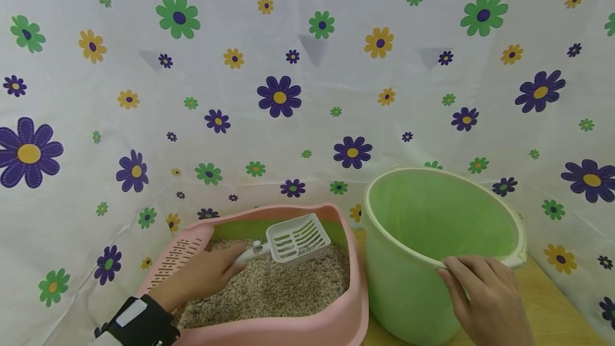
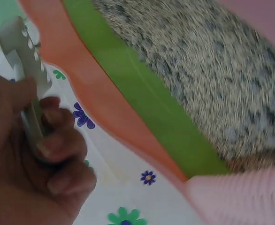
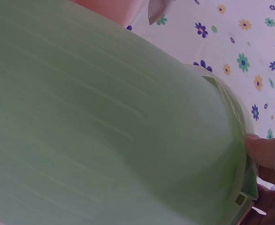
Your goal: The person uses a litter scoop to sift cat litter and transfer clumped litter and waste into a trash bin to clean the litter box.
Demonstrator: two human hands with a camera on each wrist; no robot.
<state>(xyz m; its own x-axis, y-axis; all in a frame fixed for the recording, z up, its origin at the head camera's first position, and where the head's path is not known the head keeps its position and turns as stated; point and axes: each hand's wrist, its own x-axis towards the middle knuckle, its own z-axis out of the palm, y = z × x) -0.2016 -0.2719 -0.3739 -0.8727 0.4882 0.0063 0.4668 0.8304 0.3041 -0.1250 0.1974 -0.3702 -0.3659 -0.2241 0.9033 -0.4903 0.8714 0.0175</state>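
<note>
My left hand (image 1: 216,271) grips the handle of a pale grey slotted litter scoop (image 1: 299,238). The scoop is held over the litter (image 1: 278,287) in a pink litter box (image 1: 357,303), its slotted head toward the box's back right corner. In the left wrist view the fingers (image 2: 64,140) curl round the handle. My right hand (image 1: 490,298) holds the near rim of a tall light green bucket (image 1: 408,282), thumb outside and fingers over the edge. From the right wrist camera, the thumb (image 3: 264,150) presses beside the bucket's rim.
Box and bucket stand side by side on a wooden table (image 1: 548,303). A white flowered sheet (image 1: 307,138) hangs behind and at both sides. A perforated pink step (image 1: 180,252) forms the box's left end, and a green inner band (image 2: 128,89) lines its wall.
</note>
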